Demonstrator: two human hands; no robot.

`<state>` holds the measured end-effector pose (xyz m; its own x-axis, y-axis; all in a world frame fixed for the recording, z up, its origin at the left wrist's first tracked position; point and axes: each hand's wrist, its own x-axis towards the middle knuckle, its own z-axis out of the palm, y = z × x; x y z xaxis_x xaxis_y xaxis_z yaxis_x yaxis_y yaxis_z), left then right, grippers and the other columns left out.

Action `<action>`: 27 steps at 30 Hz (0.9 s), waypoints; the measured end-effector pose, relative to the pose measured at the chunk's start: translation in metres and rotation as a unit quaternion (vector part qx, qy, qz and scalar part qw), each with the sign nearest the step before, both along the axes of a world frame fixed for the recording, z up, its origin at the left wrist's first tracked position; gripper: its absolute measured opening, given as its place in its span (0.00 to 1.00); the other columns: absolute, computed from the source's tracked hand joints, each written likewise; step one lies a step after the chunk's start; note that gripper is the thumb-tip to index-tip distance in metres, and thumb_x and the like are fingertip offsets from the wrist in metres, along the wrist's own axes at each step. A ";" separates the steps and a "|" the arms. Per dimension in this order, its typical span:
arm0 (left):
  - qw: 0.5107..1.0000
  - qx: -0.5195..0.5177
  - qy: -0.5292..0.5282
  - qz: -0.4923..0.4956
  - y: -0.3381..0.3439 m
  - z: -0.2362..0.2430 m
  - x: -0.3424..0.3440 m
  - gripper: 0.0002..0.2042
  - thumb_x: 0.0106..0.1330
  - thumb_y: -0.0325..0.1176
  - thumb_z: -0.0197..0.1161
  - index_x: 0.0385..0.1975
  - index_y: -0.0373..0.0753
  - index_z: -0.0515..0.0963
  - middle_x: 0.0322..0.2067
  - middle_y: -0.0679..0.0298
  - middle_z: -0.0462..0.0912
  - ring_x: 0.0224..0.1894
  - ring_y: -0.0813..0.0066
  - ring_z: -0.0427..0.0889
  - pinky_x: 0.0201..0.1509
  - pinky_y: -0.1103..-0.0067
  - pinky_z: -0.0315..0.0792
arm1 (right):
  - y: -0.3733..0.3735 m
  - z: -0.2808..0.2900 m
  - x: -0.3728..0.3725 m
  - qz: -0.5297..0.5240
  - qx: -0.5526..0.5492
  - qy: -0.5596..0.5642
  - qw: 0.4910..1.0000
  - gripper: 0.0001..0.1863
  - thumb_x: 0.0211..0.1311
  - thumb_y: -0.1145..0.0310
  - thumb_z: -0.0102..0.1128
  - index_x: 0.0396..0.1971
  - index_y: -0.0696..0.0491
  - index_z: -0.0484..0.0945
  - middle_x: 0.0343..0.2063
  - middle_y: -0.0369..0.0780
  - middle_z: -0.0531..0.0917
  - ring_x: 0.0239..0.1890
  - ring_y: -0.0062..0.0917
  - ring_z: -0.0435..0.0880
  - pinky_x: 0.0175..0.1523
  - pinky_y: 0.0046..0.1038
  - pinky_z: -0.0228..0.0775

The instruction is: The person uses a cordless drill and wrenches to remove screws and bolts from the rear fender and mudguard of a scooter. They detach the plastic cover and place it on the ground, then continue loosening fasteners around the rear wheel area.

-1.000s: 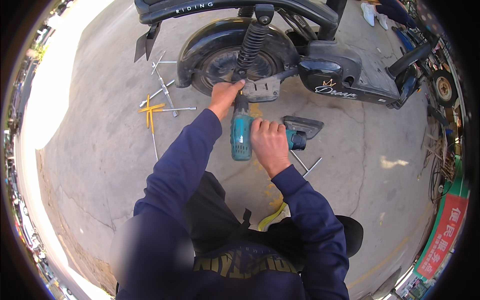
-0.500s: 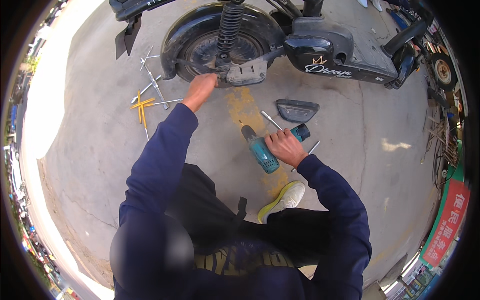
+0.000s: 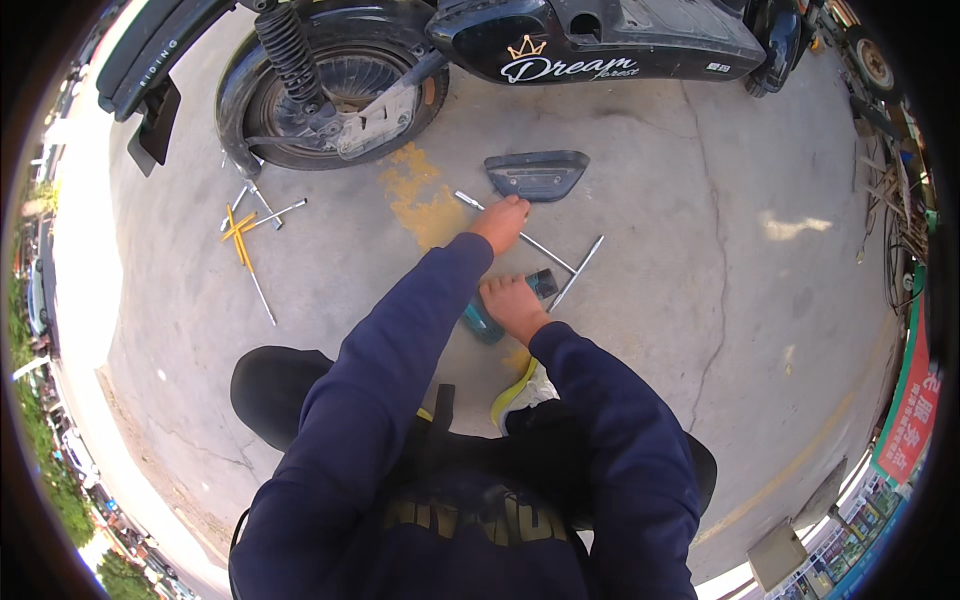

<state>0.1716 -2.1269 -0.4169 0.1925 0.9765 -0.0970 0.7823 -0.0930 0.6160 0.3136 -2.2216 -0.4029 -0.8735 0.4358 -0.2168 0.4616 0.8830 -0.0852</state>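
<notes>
My left hand [image 3: 497, 222] reaches out in front of me with curled fingers, just below the black plastic cover [image 3: 537, 171] on the ground and over a silver T-handle wrench [image 3: 547, 250]; what is between those fingers I cannot make out. Closer to me, my right hand [image 3: 511, 300] grips a teal cordless drill [image 3: 481, 320] with a black battery, low over the concrete and largely hidden by my hand and sleeve.
A black electric scooter [image 3: 610, 50] stands across the top, its rear wheel [image 3: 273, 126] and shock at left. Yellow and silver cross wrenches [image 3: 238, 237] lie left. A spare wheel [image 3: 873, 64], cables and a red banner [image 3: 903, 410] line the right edge.
My left hand has left the scooter's wheel bracket and moved down and right toward the cover. The drill has come away from the bracket to low near the ground. The scooter now appears higher and leftward.
</notes>
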 end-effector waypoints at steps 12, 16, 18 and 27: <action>0.940 -0.227 0.144 -0.209 -0.065 0.137 -0.140 0.19 0.64 0.30 0.62 0.55 0.40 0.76 0.51 0.53 0.80 0.51 0.49 0.80 0.54 0.61 0.75 | 0.119 0.069 -0.005 0.170 -0.284 -0.163 0.929 0.25 0.46 0.53 0.75 0.40 0.55 0.84 0.34 0.46 0.87 0.41 0.44 0.87 0.45 0.44 0.78; 0.820 -0.440 0.315 -0.188 -0.114 0.211 -0.270 0.13 0.66 0.39 0.60 0.42 0.37 0.84 0.36 0.49 0.85 0.45 0.46 0.83 0.50 0.58 0.76 | 0.150 0.021 0.021 0.024 -0.343 -0.156 0.926 0.33 0.61 0.37 0.59 0.44 0.56 0.81 0.43 0.50 0.84 0.49 0.47 0.83 0.52 0.46 0.74; 0.828 -0.453 0.318 -0.089 -0.184 0.199 -0.359 0.13 0.66 0.39 0.58 0.37 0.37 0.85 0.35 0.49 0.86 0.43 0.45 0.84 0.48 0.58 0.76 | 0.136 0.033 0.000 0.064 -0.324 -0.196 0.923 0.36 0.61 0.35 0.58 0.46 0.57 0.80 0.45 0.51 0.83 0.51 0.47 0.81 0.53 0.46 0.73; 0.856 -0.380 0.322 0.138 -0.234 0.057 -0.499 0.13 0.63 0.36 0.58 0.39 0.35 0.84 0.38 0.46 0.86 0.46 0.46 0.85 0.50 0.59 0.78 | 0.052 0.009 0.031 0.069 -0.123 -0.156 0.978 0.18 0.51 0.62 0.70 0.41 0.53 0.78 0.42 0.43 0.81 0.49 0.38 0.81 0.45 0.38 0.79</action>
